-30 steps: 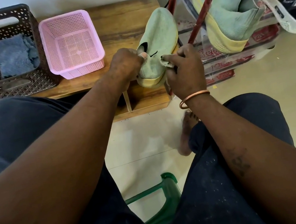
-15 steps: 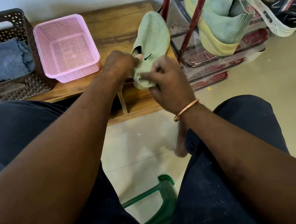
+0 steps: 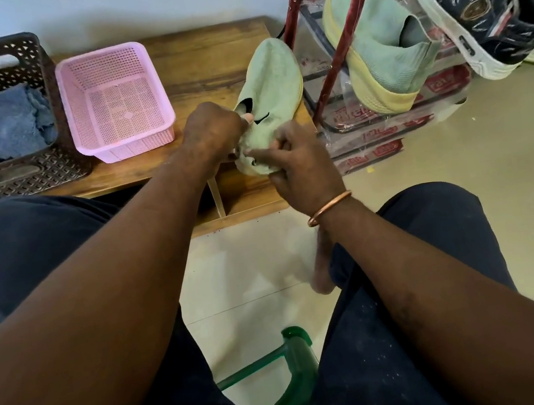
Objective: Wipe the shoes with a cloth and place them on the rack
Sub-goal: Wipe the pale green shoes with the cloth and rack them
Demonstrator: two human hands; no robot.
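A light green slip-on shoe point(image 3: 272, 83) with a yellow sole is held over the right end of the wooden bench point(image 3: 209, 55). My left hand point(image 3: 213, 130) grips it at the collar. My right hand point(image 3: 301, 166) pinches its heel from below; I cannot make out a cloth in that hand. The matching green shoe point(image 3: 377, 43) leans toe-up on the red-framed rack point(image 3: 297, 0), and next to it on the right is a dark sneaker point(image 3: 485, 3) with a white sole. A folded blue-grey cloth point(image 3: 9, 123) lies in the brown basket point(image 3: 12, 174).
A pink perforated basket point(image 3: 132, 144) stands on the bench between the brown basket and the shoe. The rack's shelves are wrapped in clear plastic. A green plastic stool point(image 3: 291, 372) shows between my knees. Beige tiled floor lies right of the bench.
My right hand slid from the shoe's side down to its heel. The view shifted a little, so the rack and the dark sneaker show more.
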